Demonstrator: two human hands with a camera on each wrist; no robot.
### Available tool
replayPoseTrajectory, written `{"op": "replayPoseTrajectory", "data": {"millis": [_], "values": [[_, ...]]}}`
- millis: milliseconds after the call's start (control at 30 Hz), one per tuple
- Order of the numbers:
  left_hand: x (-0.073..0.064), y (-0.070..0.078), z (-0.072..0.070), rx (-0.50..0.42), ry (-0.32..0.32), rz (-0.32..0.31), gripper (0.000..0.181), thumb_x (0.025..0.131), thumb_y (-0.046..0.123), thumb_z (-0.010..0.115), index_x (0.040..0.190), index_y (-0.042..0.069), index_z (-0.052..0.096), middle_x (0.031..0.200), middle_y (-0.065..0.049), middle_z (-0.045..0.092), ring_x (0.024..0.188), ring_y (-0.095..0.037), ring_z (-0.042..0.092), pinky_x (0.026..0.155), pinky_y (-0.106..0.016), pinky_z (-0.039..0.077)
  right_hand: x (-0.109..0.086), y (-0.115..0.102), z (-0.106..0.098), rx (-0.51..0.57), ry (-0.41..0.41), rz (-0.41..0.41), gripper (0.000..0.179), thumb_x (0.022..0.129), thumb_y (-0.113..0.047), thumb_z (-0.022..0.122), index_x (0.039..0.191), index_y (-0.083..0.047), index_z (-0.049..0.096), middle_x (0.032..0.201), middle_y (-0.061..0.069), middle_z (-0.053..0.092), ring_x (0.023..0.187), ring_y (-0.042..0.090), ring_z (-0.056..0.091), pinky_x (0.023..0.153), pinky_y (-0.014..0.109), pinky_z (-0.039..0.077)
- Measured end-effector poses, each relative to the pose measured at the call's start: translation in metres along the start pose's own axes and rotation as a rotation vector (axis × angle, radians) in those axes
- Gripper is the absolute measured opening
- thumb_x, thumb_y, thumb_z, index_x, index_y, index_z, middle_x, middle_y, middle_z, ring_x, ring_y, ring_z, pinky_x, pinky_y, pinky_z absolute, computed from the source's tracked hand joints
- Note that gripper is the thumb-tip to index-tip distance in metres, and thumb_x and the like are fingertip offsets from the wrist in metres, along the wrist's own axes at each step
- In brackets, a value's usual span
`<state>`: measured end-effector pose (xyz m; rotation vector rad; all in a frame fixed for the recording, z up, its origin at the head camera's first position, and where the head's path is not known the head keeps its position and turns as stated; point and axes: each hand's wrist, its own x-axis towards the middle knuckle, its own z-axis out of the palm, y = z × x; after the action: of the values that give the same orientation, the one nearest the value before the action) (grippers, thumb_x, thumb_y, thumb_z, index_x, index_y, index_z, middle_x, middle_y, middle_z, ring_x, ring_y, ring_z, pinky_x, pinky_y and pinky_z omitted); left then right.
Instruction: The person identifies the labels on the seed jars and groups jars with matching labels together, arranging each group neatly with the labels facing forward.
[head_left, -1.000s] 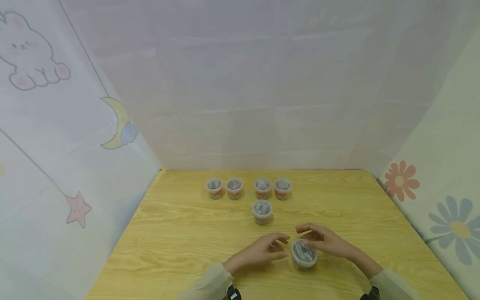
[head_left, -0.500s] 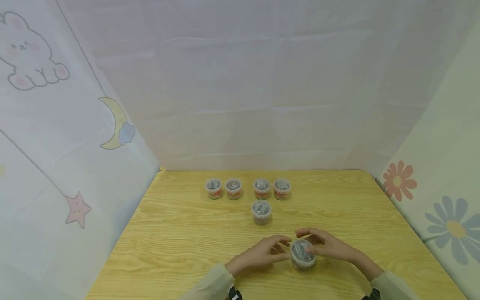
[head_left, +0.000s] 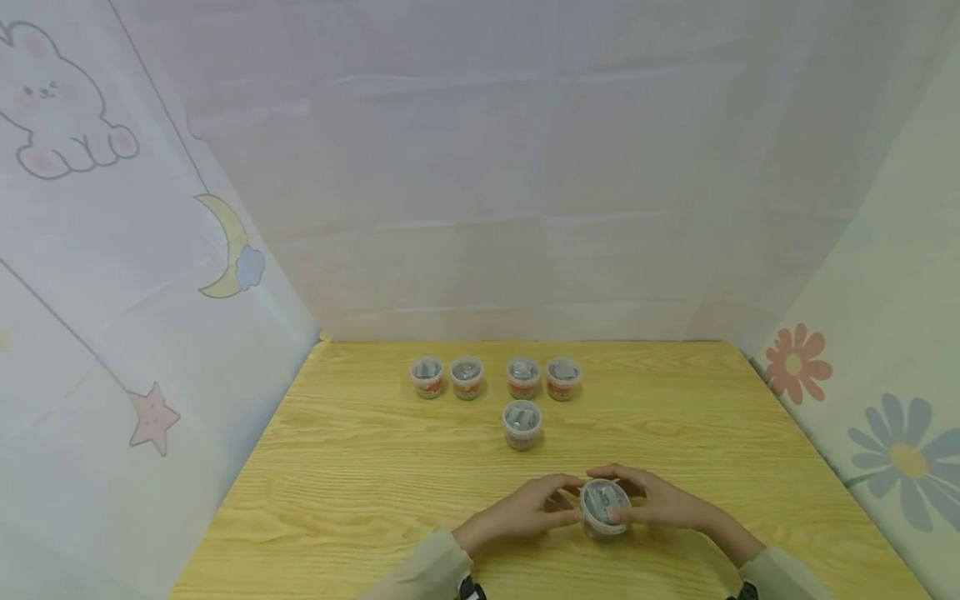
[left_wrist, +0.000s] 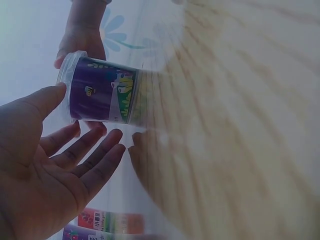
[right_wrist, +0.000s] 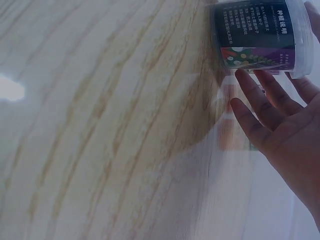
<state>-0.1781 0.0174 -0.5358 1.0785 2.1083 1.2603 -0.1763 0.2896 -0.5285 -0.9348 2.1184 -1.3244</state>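
Observation:
A small clear plastic tub [head_left: 601, 498] with a lid stands upright on the wooden table between both hands. Silvery packets show through its lid. The left wrist view shows a purple and green label on the tub [left_wrist: 102, 92]; white lettering covers its dark side in the right wrist view. My left hand [head_left: 536, 504] is at its left, thumb at the lid's edge and fingers spread loosely beside the wall. My right hand [head_left: 663, 502] holds the tub from the right, thumb over the lid's rim and fingers behind the wall, partly hidden.
Behind the hands stands another lidded tub [head_left: 522, 425]. Farther back, several similar tubs [head_left: 467, 377] with reddish labels form a row on the table [head_left: 360, 500]. Printed sheets [head_left: 480, 208] enclose the table's back and sides.
My left hand has edged right until its thumb reaches the tub. The right hand has come lower and closer around it. The tub stays about where it was.

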Motion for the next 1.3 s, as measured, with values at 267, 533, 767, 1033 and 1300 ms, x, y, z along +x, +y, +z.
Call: {"op": "replayPoseTrajectory", "data": {"millis": [267,533,767,1033,1300], "values": [[0.000,0.000,0.002,0.002,0.009,0.003,0.047,0.095,0.037,0.051,0.138,0.019,0.041,0.128,0.003,0.052,0.104,-0.001,0.055,0.085,-0.015,0.047,-0.005,-0.001,0.000,0.063,-0.033,-0.089,0.061,0.090,-0.001,0.058,0.143,-0.004,0.029,0.141,0.018,0.039,0.123,0.009,0.045,0.096,0.024,0.043],[0.001,-0.001,0.002,0.011,0.015,0.012,0.047,0.095,0.037,0.051,0.137,0.019,0.042,0.127,0.003,0.052,0.103,-0.001,0.056,0.085,-0.015,0.047,-0.008,-0.004,0.001,0.091,-0.053,-0.091,0.068,0.087,0.001,0.061,0.145,-0.004,0.025,0.143,0.018,0.036,0.126,0.010,0.042,0.097,0.024,0.042],[0.002,-0.001,0.003,0.010,0.019,0.013,0.047,0.095,0.037,0.051,0.137,0.019,0.042,0.127,0.003,0.052,0.103,-0.001,0.056,0.085,-0.015,0.047,-0.009,-0.002,0.002,0.099,-0.041,-0.047,0.071,0.086,-0.002,0.063,0.146,-0.008,0.024,0.145,0.014,0.034,0.127,0.007,0.041,0.098,0.023,0.041],[0.002,0.001,0.002,0.020,0.023,0.028,0.046,0.096,0.036,0.049,0.137,0.017,0.041,0.128,0.001,0.052,0.105,-0.002,0.056,0.086,-0.016,0.047,-0.006,-0.003,0.001,0.030,-0.012,-0.043,0.067,0.086,-0.007,0.065,0.143,-0.007,0.031,0.140,0.010,0.042,0.124,0.008,0.045,0.095,0.024,0.043],[-0.001,-0.001,-0.003,-0.040,0.060,-0.023,0.044,0.096,0.038,0.047,0.136,0.022,0.042,0.127,0.007,0.053,0.108,-0.003,0.054,0.090,-0.019,0.046,0.003,-0.010,-0.004,-0.001,0.000,-0.049,0.064,0.086,-0.008,0.066,0.141,-0.009,0.035,0.139,0.006,0.045,0.123,0.010,0.046,0.094,0.027,0.045]]}}
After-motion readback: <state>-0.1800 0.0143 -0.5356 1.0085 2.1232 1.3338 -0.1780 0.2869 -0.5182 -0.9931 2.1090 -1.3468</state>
